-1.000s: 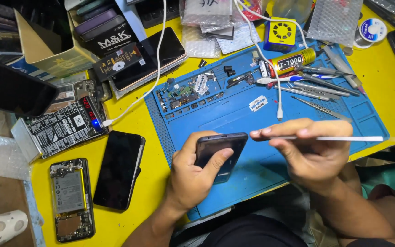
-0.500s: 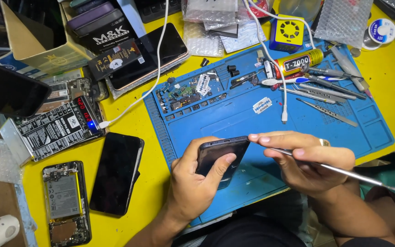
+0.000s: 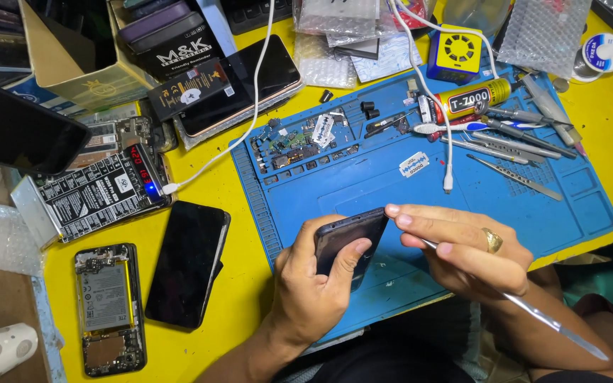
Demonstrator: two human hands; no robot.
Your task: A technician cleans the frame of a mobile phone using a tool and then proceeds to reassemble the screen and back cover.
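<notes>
Yellow tabletop (image 3: 250, 206), crowded. Blue work mat (image 3: 533, 213) at centre-right, its trays holding small circuit parts (image 3: 285, 142). Glue tube (image 3: 473, 99) lies at the mat's upper edge, beside tweezers (image 3: 516, 177) and metal picks (image 3: 526, 145). White cable (image 3: 431, 92) runs down onto the mat. Yellow box with fan grille (image 3: 455, 53) just above. Left of the mat: black phone face-down (image 3: 186, 262), opened phone with battery exposed (image 3: 108, 308), test board with red readout (image 3: 97, 191). Solder spool (image 3: 601, 53) at far right.

1. We see a dark phone (image 3: 345, 241) with a glossy, smooth shell.
2. The thin tool (image 3: 533, 312) looks like bright polished metal.
3. The blue mat (image 3: 363, 177) appears matt and rubbery.
4. The yellow tabletop (image 3: 243, 234) looks smooth.
</notes>
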